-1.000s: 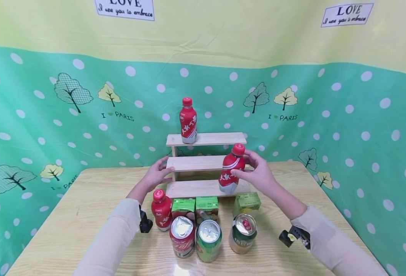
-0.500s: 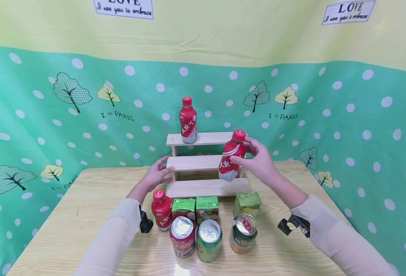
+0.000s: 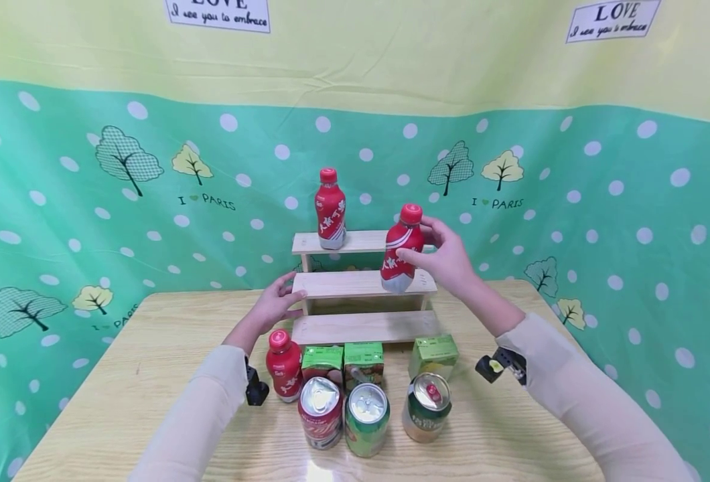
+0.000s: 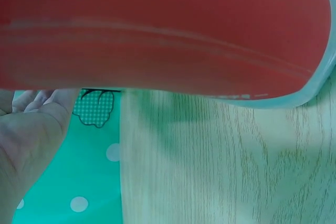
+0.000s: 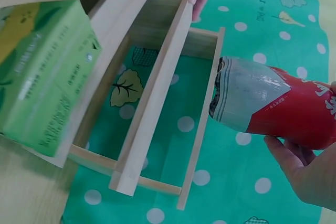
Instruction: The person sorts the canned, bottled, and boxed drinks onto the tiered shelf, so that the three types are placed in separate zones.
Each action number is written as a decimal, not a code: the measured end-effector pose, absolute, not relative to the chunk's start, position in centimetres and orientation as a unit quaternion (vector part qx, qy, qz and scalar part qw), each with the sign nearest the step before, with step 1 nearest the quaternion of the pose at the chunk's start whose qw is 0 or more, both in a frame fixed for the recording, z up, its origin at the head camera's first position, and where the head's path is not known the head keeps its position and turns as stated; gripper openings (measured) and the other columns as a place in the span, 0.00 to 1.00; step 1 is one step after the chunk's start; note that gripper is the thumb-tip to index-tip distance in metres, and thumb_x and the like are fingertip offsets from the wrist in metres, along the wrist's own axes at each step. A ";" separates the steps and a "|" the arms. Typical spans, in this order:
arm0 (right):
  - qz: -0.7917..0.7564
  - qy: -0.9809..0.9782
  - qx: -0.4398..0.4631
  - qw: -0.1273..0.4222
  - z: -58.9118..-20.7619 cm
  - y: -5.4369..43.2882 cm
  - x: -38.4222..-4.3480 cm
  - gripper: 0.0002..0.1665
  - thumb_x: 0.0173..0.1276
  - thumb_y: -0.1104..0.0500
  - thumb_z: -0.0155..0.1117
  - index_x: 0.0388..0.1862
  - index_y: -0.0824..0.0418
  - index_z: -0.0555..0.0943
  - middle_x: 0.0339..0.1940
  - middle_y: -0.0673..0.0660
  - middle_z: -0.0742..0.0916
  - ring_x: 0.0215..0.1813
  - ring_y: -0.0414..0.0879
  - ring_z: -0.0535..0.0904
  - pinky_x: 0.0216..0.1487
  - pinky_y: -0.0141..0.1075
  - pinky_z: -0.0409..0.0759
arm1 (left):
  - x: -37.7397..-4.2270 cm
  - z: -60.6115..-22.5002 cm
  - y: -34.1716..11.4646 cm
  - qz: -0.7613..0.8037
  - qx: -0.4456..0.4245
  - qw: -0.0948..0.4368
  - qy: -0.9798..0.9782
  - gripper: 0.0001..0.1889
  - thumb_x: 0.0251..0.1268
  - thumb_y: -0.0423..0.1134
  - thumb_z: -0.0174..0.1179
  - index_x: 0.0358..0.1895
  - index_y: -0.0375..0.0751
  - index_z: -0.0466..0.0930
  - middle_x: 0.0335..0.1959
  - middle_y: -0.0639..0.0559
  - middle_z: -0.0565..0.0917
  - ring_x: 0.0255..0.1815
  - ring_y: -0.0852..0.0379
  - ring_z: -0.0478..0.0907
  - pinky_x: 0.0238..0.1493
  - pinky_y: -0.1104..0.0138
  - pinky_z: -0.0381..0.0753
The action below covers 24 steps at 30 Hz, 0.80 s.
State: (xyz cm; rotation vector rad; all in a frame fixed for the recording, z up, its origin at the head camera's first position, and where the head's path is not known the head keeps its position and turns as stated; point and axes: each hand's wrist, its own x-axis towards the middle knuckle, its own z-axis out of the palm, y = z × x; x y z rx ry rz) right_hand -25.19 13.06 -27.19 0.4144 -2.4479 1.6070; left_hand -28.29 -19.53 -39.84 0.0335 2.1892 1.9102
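My right hand (image 3: 451,258) grips a red drink bottle (image 3: 402,244) by its side, tilted, in front of the right part of a three-tier wooden display shelf (image 3: 364,328). In the right wrist view that bottle (image 5: 273,98) has its pale base toward the top board. At the shelf's left end my left hand (image 3: 272,306) holds the middle board, thumb on its edge. A second red bottle (image 3: 331,211) stands on the top tier. On the table left of the cartons is a third red bottle (image 3: 285,368), which fills much of the left wrist view.
Several drinks stand in front of the shelf: two green-topped cartons (image 3: 364,361), a yellow-green carton (image 3: 433,355), a red can (image 3: 321,415), a green can (image 3: 367,422) and a dark green can (image 3: 426,408). A polka-dot cloth (image 3: 210,234) hangs behind the wooden table (image 3: 138,375).
My right hand has lifted the red bottle from the bottom tier's height up past the middle board, toward the top tier. The left hand stays on the shelf.
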 end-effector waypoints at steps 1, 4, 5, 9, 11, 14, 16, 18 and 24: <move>0.543 -0.824 0.138 0.091 -27.0 12.9 -25.4 0.41 0.55 0.55 0.72 0.67 0.55 0.66 0.58 0.58 0.79 0.58 0.51 0.73 0.52 0.47 0.83 | -28.3 -39.9 -19.6 0.652 0.012 0.118 0.749 0.36 0.71 0.37 0.50 0.75 0.44 0.40 0.71 0.30 0.53 0.69 0.33 0.59 0.61 0.47 0.74; 0.544 -0.823 0.132 0.092 -26.6 12.5 -25.9 0.41 0.55 0.55 0.72 0.67 0.54 0.66 0.59 0.57 0.78 0.58 0.51 0.73 0.52 0.48 0.83 | -28.5 -40.3 -19.7 0.645 0.010 0.114 0.756 0.36 0.71 0.38 0.51 0.75 0.45 0.41 0.71 0.31 0.54 0.69 0.34 0.60 0.60 0.49 0.75; 0.544 -0.823 0.130 0.095 -26.5 12.3 -26.1 0.41 0.55 0.55 0.72 0.67 0.54 0.66 0.59 0.57 0.79 0.58 0.50 0.74 0.52 0.48 0.83 | -28.7 -40.7 -19.8 0.643 0.010 0.111 0.758 0.36 0.70 0.39 0.51 0.75 0.46 0.41 0.71 0.32 0.54 0.69 0.34 0.60 0.59 0.50 0.76; 0.540 -0.825 0.130 0.105 -26.2 11.8 -27.1 0.41 0.54 0.55 0.73 0.67 0.54 0.66 0.59 0.57 0.79 0.58 0.51 0.73 0.54 0.48 0.82 | -29.0 -41.1 -19.8 0.638 0.007 0.104 0.763 0.36 0.70 0.40 0.52 0.75 0.47 0.43 0.71 0.33 0.56 0.68 0.36 0.62 0.57 0.51 0.78; 0.539 -0.826 0.126 0.106 -26.1 11.6 -27.5 0.42 0.54 0.55 0.73 0.67 0.54 0.66 0.59 0.57 0.79 0.58 0.51 0.73 0.54 0.48 0.82 | -29.0 -41.1 -19.8 0.639 0.006 0.105 0.762 0.36 0.70 0.40 0.52 0.75 0.47 0.43 0.71 0.33 0.56 0.68 0.36 0.62 0.57 0.51 0.79; 0.538 -0.827 0.121 0.109 -25.9 11.3 -28.1 0.42 0.54 0.55 0.73 0.68 0.53 0.66 0.59 0.57 0.78 0.59 0.51 0.73 0.54 0.49 0.82 | -29.1 -41.1 -19.8 0.639 0.001 0.107 0.762 0.36 0.69 0.40 0.53 0.75 0.47 0.43 0.71 0.33 0.57 0.68 0.36 0.62 0.57 0.51 0.79; 0.538 -0.826 0.119 0.113 -25.7 11.1 -28.5 0.42 0.54 0.55 0.73 0.68 0.53 0.66 0.59 0.57 0.78 0.59 0.51 0.73 0.54 0.49 0.82 | -29.1 -41.1 -19.8 0.639 0.003 0.107 0.762 0.37 0.70 0.40 0.53 0.75 0.47 0.42 0.71 0.33 0.56 0.68 0.35 0.62 0.57 0.51 0.78; 0.539 -0.825 0.119 0.117 -25.5 10.9 -28.9 0.42 0.54 0.55 0.73 0.68 0.53 0.66 0.59 0.57 0.78 0.59 0.51 0.73 0.53 0.50 0.83 | -29.2 -41.1 -19.8 0.638 0.003 0.106 0.762 0.36 0.70 0.40 0.52 0.75 0.48 0.43 0.71 0.33 0.57 0.68 0.36 0.62 0.57 0.52 0.78; 0.538 -0.827 0.112 0.120 -25.0 10.4 -30.1 0.44 0.55 0.56 0.72 0.69 0.54 0.63 0.61 0.58 0.77 0.59 0.51 0.72 0.55 0.49 0.82 | -29.4 -41.2 -19.7 0.641 0.005 0.106 0.761 0.36 0.69 0.40 0.53 0.75 0.47 0.43 0.71 0.34 0.57 0.68 0.36 0.62 0.56 0.52 0.79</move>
